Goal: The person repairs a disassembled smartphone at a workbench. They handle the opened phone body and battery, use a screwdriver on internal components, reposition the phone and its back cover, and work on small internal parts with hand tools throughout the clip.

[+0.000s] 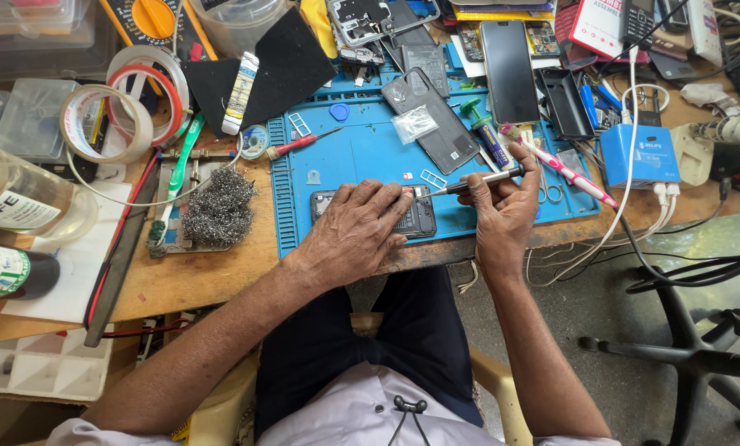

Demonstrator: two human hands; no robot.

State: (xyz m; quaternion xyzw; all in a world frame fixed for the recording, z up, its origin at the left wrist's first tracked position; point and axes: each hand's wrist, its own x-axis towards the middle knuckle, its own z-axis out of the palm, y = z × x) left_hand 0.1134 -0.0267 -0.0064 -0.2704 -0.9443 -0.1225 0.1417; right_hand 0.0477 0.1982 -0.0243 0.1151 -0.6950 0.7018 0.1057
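Head view looked down on a messy worktop (213, 277) with a blue mat (362, 153) on it. The left hand (353, 231) lay flat on a small phone (415, 216) that sat on the mat near the front edge. Its fingers were spread and pressed down on the phone to keep it from sliding; they did not wrap around it. The right hand (502, 206) had its fingers closed around a thin screwdriver (477, 180), held like a pen. The tip pointed at the top edge of the phone, right by the left fingertips.

The phone seemed to have its back off, so the opening part looked done. A grey back cover (432, 116) lay higher up on the mat, and a tiny bag (414, 124) rested on it. Whether any screws were out was too small to tell. The work inside the phone looked only part way through, and closing it up was not yet done.

A red screwdriver (304, 144) lay on the mat to the left. A pile of steel wool (217, 206) sat beside the mat, and tape rolls (106, 124) were farther left.
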